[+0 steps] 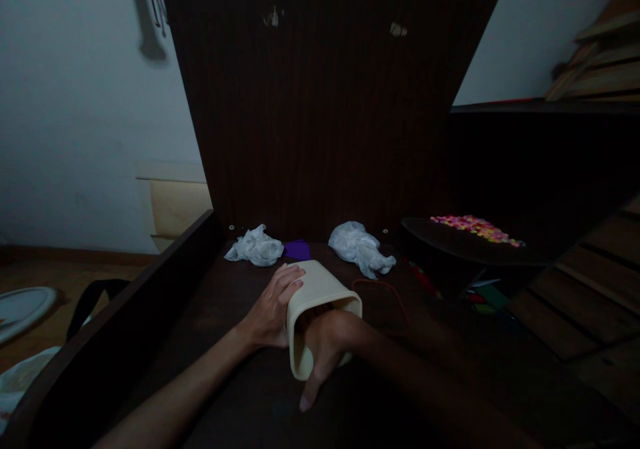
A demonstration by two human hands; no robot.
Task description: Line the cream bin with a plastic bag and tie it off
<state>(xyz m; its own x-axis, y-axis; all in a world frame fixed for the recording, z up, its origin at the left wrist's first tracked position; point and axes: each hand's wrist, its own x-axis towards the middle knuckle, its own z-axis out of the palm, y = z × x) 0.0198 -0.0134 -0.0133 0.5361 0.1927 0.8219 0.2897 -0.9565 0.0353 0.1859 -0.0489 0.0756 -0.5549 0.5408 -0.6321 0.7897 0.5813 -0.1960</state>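
Note:
A cream-coloured container (323, 284) lies tilted on its side on the dark wooden surface (220, 382), its open mouth facing me. My left hand (274, 306) is wrapped round the container's left side, fingers over the top. My right hand (325, 342) reaches into the mouth; its thumb sticks out below the rim, and its other fingers are mostly hidden inside, so what they touch cannot be made out. Behind the container lie a crumpled whitish plastic bag (256, 246) on the left, a purple piece (297, 250) and another whitish bag (361, 248) on the right.
A thin reddish loop (400, 302) lies right of the container. Pink and yellow small pieces (475, 228) rest on a dark shelf (425, 230) at the right. A raised dark edge (145, 296) runs along the left, and a tall dark panel (320, 122) stands behind.

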